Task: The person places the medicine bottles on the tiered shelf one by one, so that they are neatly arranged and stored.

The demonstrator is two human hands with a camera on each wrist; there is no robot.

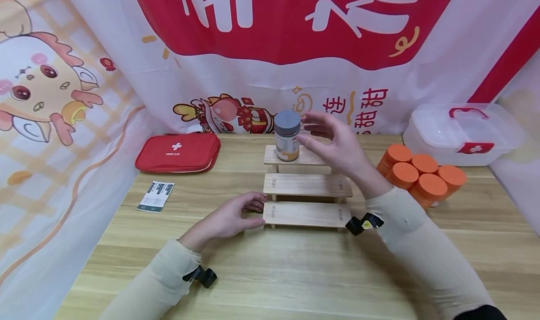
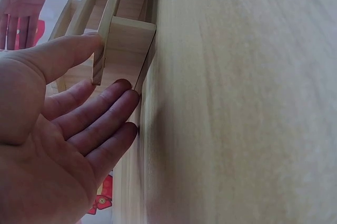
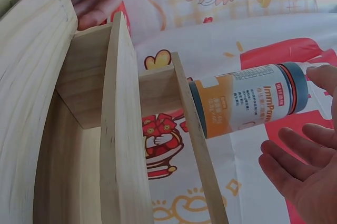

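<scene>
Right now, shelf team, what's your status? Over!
Left hand at left end of wooden shelf. Right hand beside grey-lidded bottle, touch unclear. Bottle upright on top step. Five orange-lidded bottles off to the right, not blocking.

Supplement bottle [image 1: 288, 139]: grey lid [image 1: 287, 120], white-and-orange label [image 3: 247, 100]; tiered shelf [image 1: 307, 185]: pale grained wood; left first-aid pouch [image 1: 179, 157]: red, white cross [image 1: 176, 146].

"What's the surface?"
"A wood-grained table [image 1: 295, 273]."
"And at its middle?"
"A three-step wooden stand [image 1: 308, 185], a grey-capped jar [image 1: 288, 137] upright on the left of its top step."
"Left side?"
"A red first-aid pouch [image 1: 177, 153], with a printed leaflet [image 1: 156, 197] lying nearer."
"Right?"
"Five clustered orange-capped bottles [image 1: 402, 175], and behind them a translucent box [image 1: 447, 139] with a red handle."
</scene>
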